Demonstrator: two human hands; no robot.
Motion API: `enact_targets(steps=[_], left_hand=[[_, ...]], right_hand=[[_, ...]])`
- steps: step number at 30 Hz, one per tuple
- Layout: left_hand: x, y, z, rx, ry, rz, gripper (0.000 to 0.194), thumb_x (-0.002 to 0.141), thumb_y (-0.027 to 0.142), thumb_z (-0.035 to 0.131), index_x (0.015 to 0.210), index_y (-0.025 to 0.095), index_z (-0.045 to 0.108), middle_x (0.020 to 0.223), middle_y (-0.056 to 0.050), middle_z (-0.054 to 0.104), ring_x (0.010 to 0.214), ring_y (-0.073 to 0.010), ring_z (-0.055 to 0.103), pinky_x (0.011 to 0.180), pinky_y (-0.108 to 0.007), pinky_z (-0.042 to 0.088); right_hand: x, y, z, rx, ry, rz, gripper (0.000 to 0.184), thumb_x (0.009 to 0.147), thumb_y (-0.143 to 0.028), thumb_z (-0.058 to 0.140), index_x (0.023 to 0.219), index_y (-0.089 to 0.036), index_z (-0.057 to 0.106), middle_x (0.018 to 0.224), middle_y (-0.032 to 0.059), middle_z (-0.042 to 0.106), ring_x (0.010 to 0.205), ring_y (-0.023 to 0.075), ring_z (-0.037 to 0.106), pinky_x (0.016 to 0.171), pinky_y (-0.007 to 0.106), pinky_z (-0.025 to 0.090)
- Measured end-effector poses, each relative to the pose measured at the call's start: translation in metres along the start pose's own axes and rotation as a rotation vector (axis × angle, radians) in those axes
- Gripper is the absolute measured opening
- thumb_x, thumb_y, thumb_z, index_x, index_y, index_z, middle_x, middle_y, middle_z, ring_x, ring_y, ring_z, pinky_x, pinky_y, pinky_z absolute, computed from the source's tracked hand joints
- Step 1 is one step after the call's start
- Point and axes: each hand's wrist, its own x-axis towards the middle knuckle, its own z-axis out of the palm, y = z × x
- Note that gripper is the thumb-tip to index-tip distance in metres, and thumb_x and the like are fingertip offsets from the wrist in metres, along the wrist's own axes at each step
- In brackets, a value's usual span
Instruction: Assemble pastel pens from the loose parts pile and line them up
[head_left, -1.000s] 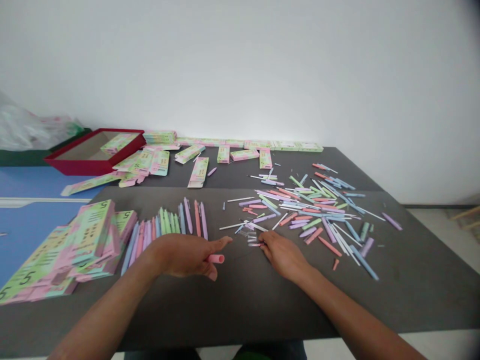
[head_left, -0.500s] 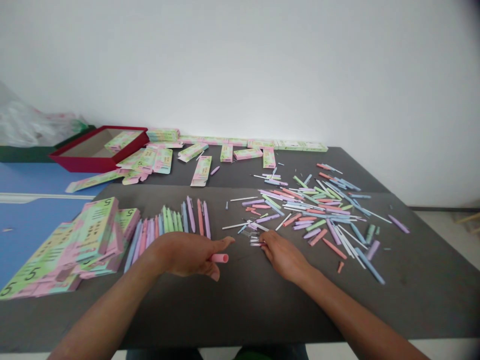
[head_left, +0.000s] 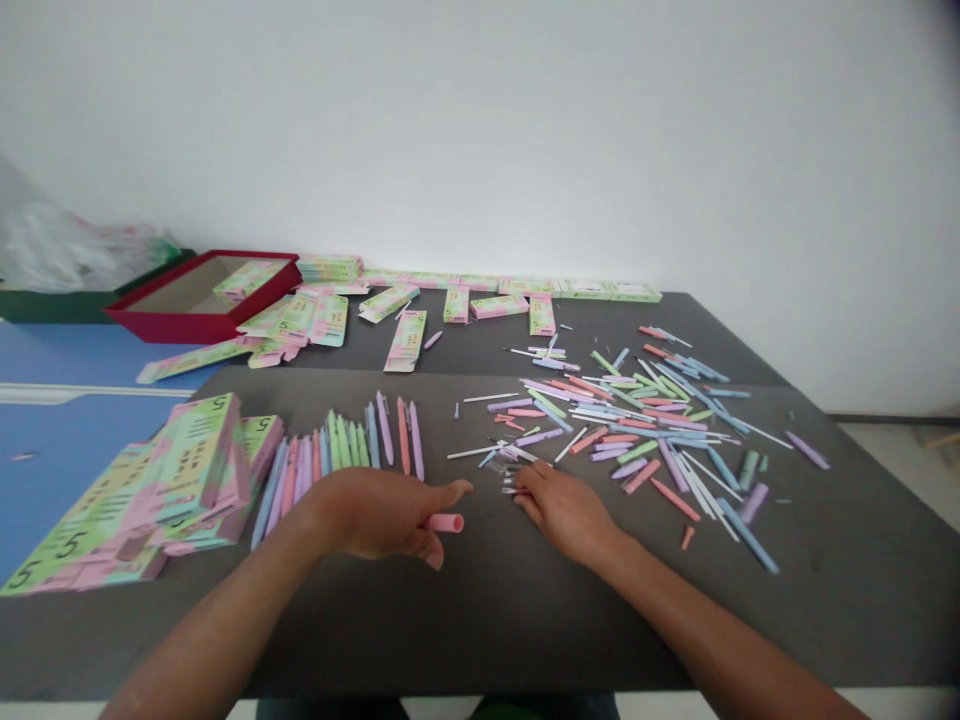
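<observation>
My left hand [head_left: 371, 515] is above the dark table, with a short pink pen barrel [head_left: 446, 523] held between its fingers and thumb. Its index finger points right. My right hand [head_left: 562, 515] lies palm down, its fingertips at a small cluster of clear and pale pen parts [head_left: 506, 470]. Whether those fingers pinch anything is hidden. Right of it spreads a loose heap of pastel pen barrels and white refills [head_left: 637, 425]. Just beyond my left hand stands a row of assembled pastel pens [head_left: 337, 450].
A pile of green and pink printed pen boxes [head_left: 184, 490] stands at the table's left end. Further back lie more flat boxes [head_left: 405, 340] and a red tray [head_left: 202, 295]. A plastic bag [head_left: 45, 235] sits behind it, and a blue surface [head_left: 67, 360] lies to the left.
The whole scene drifts slightly right and up in view as my head turns. My left hand stays around the pink barrel, and my right fingers shift slightly among the small parts.
</observation>
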Motion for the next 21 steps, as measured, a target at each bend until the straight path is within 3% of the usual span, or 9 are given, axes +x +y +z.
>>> enact_targets(steps=[21], left_hand=[[-0.0029, 0.0032, -0.0001, 0.024, 0.001, -0.023, 0.072, 0.081, 0.040, 0.060, 0.146, 0.025, 0.032, 0.113, -0.011, 0.070, 0.097, -0.0300, 0.065, 0.072, -0.033, 0.047]], right_hand=[[-0.0036, 0.0076, 0.0074, 0.085, 0.023, -0.013, 0.013, 0.094, -0.020, 0.042, 0.096, -0.018, 0.055, 0.097, 0.0079, 0.058, 0.090, 0.0193, 0.057, 0.078, 0.029, 0.040]])
